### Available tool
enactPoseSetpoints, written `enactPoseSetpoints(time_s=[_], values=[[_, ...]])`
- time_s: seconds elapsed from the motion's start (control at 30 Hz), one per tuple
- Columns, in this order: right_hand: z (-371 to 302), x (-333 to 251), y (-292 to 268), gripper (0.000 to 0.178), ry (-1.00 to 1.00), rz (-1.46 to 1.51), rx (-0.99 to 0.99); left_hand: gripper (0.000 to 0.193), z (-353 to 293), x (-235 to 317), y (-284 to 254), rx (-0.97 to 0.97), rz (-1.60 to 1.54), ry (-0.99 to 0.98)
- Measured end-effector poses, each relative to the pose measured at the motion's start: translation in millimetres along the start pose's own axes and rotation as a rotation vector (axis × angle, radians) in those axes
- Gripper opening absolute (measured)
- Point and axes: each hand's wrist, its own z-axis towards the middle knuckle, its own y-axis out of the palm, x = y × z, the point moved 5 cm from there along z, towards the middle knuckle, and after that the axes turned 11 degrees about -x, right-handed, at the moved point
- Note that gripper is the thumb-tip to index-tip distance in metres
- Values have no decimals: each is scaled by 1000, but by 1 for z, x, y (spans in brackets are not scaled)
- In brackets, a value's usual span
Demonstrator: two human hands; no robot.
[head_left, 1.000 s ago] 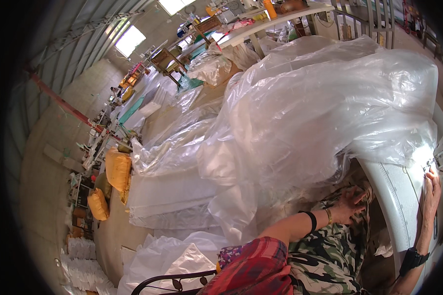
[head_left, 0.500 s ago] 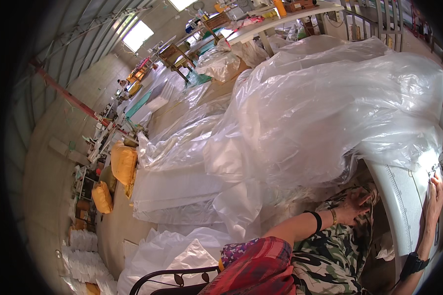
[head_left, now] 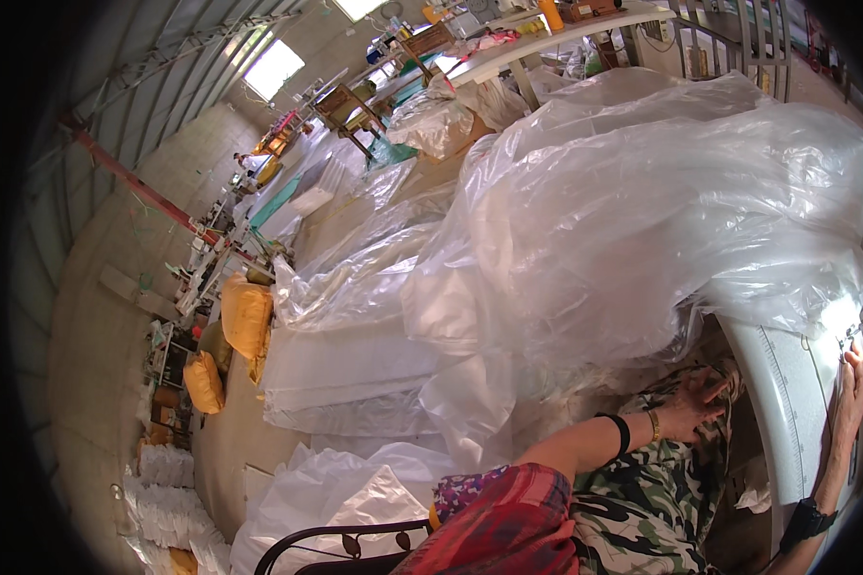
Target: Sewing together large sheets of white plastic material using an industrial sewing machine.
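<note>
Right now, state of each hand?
Left hand: under the plastic sheet, grip cannot be told.
Right hand: open, flat on the white table.

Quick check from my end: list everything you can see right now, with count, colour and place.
Clear plastic sheeting: one big heap, translucent white, centre to right, over the white table.
Folded white sheets: a stack, count unclear, left of the heap.
Yellow sacks: two, on the floor at left.
White bundles: several, lower left floor.
Black metal chair back: one, bottom centre.
Wooden chair: one, brown, far top.
Left hand: under the heap's edge, black wristband.
Right hand: flat on the table's right edge.
</note>
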Motion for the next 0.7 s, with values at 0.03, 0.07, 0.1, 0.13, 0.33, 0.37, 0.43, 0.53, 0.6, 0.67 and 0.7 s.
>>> enactPoseSetpoints(time_s=[0.03,0.07,0.1,0.13,0.33,0.37,0.43,0.53,0.6,0.67,0.7], values=[[0,2,-1,25,3,-9,4,89,1,1,-1,32,18,20],[0,1,0,24,0,-14,3,88,1,0,1,66,37,33],[0,-2,0,24,-1,-11,3,88,1,-2,4,65,40,31],[-1,-6,0,24,-3,-18,1,87,2,-3,7,76,40,37],[-1,-1,1,24,-17,-1,15,91,7,-11,24,128,113,51],[-1,1,1,24,-14,4,21,90,8,-11,24,131,105,57],[-1,4,4,24,-9,6,30,89,9,-12,24,124,111,58],[-2,6,4,25,4,-1,53,89,9,-10,22,117,114,61],[-1,0,4,25,7,-7,63,90,8,-11,24,118,112,56],[-1,-7,3,26,11,13,8,92,6,-12,21,143,111,65],[-1,-5,2,26,13,13,10,92,6,-11,19,141,111,67]])
